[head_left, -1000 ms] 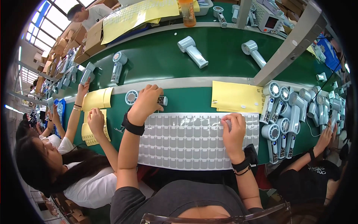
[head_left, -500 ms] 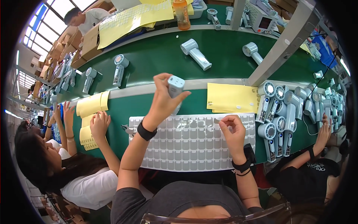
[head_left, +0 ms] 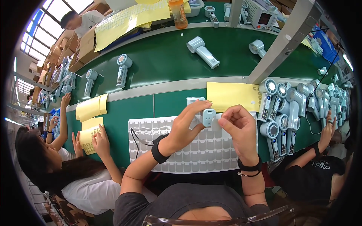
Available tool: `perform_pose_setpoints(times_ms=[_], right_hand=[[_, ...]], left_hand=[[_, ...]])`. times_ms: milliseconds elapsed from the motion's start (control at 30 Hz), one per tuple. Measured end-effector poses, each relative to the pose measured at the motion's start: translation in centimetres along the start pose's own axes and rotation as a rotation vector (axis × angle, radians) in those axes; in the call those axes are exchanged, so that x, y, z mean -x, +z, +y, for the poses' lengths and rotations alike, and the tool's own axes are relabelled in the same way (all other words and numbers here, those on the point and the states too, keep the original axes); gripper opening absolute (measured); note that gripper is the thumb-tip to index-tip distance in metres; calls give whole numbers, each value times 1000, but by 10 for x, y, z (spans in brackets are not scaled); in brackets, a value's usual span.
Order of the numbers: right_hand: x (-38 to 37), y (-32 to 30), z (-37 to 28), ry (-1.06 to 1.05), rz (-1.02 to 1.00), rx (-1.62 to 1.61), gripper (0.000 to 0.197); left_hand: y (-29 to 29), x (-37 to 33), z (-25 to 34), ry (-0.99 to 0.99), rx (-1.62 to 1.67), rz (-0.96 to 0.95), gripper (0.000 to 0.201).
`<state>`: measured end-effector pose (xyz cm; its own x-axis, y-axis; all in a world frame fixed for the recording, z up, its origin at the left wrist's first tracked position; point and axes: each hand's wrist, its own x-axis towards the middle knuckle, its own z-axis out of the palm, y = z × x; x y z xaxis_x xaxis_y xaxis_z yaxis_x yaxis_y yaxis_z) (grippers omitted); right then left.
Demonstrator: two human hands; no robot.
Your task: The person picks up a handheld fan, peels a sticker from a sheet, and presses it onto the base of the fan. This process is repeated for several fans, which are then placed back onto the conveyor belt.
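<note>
My left hand is closed around a pale blue handheld fan. The end of the fan's handle faces me, and its round head shows beyond my fingers. Close by on the right, my right hand pinches a small translucent grey sticker between thumb and finger. The sticker is up against the side of the handle; whether it touches, I cannot tell. Beneath both hands lies a white sheet of grey stickers in rows. A black cord crosses the sheet's left part at my left wrist.
Many pale blue fans are massed at the right. Yellow sheets lie behind the sticker sheet. More fans rest on the green belt beyond a metal rail. A slanted metal post rises at right. Co-workers sit on both sides.
My left hand has brought the fan down and rightward, over the sticker sheet. The right hand has lifted the sticker to the handle. Fans on the belt have shifted slightly right.
</note>
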<state>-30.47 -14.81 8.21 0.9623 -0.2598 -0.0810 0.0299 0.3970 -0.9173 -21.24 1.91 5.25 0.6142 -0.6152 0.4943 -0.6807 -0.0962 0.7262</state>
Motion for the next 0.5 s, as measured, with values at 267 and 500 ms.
perform_pose_setpoints(times_ms=[267,500], right_hand=[[-6,7,5,-43,32,31,45],[-6,7,5,-62,35,94,44]], left_hand=[[6,3,3,41,16,12,61],[7,4,2,51,25,13,60]])
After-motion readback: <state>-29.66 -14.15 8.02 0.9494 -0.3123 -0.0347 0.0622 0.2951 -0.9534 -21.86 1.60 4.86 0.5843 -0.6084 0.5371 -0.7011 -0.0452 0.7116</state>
